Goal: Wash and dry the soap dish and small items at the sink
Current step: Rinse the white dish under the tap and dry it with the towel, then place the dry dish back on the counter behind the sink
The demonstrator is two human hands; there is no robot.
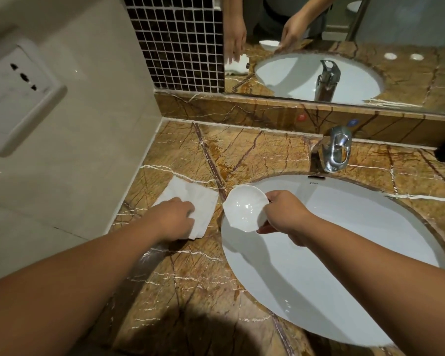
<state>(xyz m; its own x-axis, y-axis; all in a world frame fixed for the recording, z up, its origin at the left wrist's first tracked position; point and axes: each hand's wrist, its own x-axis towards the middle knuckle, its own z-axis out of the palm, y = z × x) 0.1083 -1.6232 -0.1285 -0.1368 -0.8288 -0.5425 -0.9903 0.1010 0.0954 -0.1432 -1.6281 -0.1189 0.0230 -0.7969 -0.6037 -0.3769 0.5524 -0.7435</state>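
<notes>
A white scalloped soap dish is held over the left rim of the white oval sink, its hollow tilted towards me. My right hand grips the dish by its right edge. A folded white cloth lies on the marble counter to the left of the sink. My left hand rests on the cloth's near part, fingers curled onto it. Whether the cloth is pinched or only pressed is unclear.
A chrome tap stands behind the sink, no water running. The brown marble counter meets a beige wall on the left with a white socket. A mirror and dark mosaic tiles rise behind.
</notes>
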